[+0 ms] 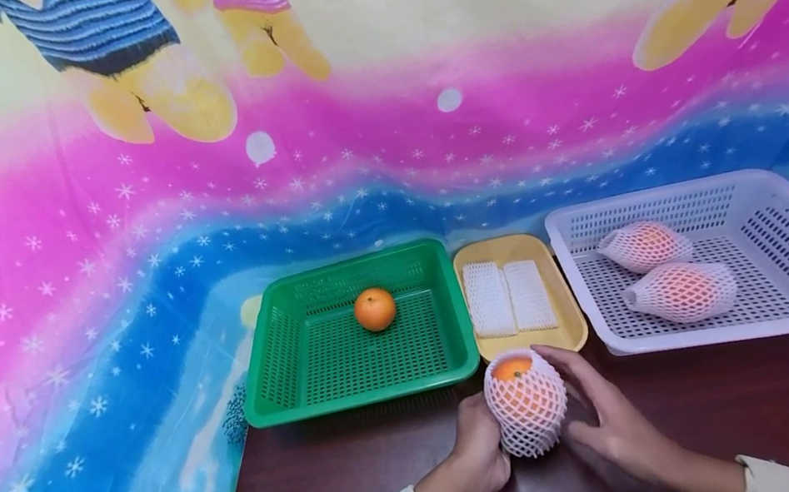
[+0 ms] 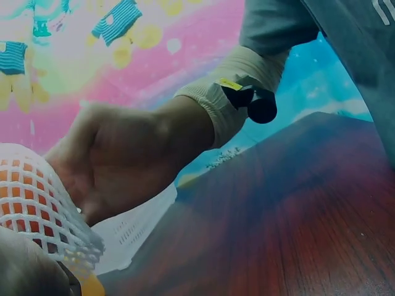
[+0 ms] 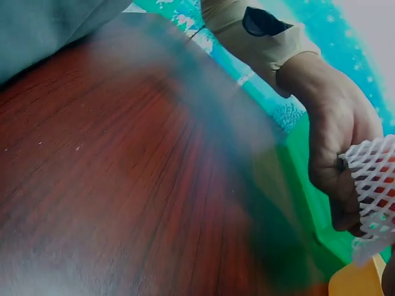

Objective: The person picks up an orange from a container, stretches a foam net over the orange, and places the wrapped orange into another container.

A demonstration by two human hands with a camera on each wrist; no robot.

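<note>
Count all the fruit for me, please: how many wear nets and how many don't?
Fruit in nets: 3 (1 in the left hand, 2 in the white basket)
Bare fruit: 1 (in the green basket)
Total: 4

Net (image 1: 530, 427): matt foam | orange (image 1: 512, 368): smooth, slightly shiny peel | green basket (image 1: 363, 400): glossy plastic | white basket (image 1: 740, 331): smooth plastic | tray (image 1: 570, 336): smooth plastic | table (image 1: 334, 464): glossy wood-grain | backdrop (image 1: 379, 135): creased cloth

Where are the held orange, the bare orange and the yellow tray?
Held orange (image 1: 512, 368), head view: its uncovered top.
Bare orange (image 1: 375, 309), head view: middle of its skin.
Yellow tray (image 1: 501, 250), head view: inner back wall.
</note>
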